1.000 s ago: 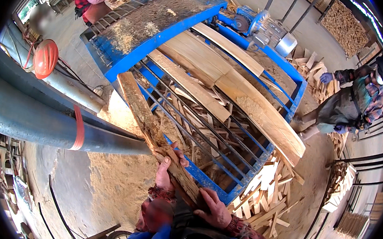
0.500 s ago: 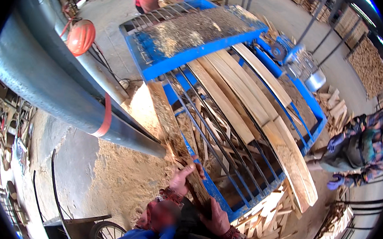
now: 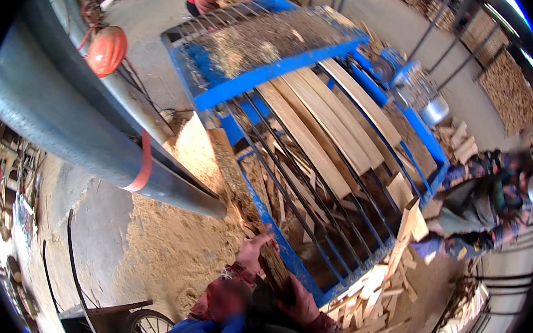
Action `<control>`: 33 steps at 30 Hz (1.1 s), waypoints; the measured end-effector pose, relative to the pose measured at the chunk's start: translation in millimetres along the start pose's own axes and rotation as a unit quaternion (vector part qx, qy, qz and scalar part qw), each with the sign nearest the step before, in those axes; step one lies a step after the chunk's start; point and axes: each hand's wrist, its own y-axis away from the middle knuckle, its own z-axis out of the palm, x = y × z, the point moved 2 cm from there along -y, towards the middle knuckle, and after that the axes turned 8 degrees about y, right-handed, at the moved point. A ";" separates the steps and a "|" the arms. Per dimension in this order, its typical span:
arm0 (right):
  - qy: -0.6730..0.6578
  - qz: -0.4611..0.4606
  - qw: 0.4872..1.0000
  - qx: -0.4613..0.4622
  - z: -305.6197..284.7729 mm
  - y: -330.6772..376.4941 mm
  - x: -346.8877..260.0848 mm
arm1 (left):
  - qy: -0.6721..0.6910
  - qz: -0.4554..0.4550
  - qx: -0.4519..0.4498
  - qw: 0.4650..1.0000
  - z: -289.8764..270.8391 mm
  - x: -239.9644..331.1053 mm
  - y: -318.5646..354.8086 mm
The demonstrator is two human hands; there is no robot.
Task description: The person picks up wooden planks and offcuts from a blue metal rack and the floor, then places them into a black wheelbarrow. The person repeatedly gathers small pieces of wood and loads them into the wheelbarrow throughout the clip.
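Both hands are gripping a long rough slab at the near edge of a blue sorting frame.

To the left of the fingers, a thick grey pipe [image 3: 75,132] with a red band is slanting past, and a heap of sawdust [image 3: 172,247] is lying below it. The left hand [image 3: 252,252] is curling its fingers over the upper edge of the bark-covered slab [image 3: 239,195], which is running away from the fingertips along the blue metal frame [image 3: 284,255]. The right hand [image 3: 299,304] is wrapping closed around the slab's near end, just beside the left. Beyond the fingers, pale planks [image 3: 332,128] are lying across the frame's dark bars. Further right, offcuts [image 3: 388,289] are piling up and a crouching person [image 3: 482,208] is working.
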 end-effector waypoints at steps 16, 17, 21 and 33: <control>-0.022 0.030 0.999 -0.023 -1.1 0.7 -1.4 | 0.026 -0.043 0.042 0.998 2.0 -6.4 11.0; -0.026 0.029 0.999 -0.020 -1.6 -0.3 -4.2 | 0.021 -0.046 0.044 0.998 1.8 -6.9 14.0; 0.021 -0.009 1.000 -0.019 -25.5 -11.1 -7.6 | -0.040 -0.018 0.010 0.999 -16.7 -17.4 9.8; 0.110 0.115 0.954 0.255 -187.0 -194.0 131.3 | -0.051 -0.036 0.031 0.998 -23.2 -17.8 8.0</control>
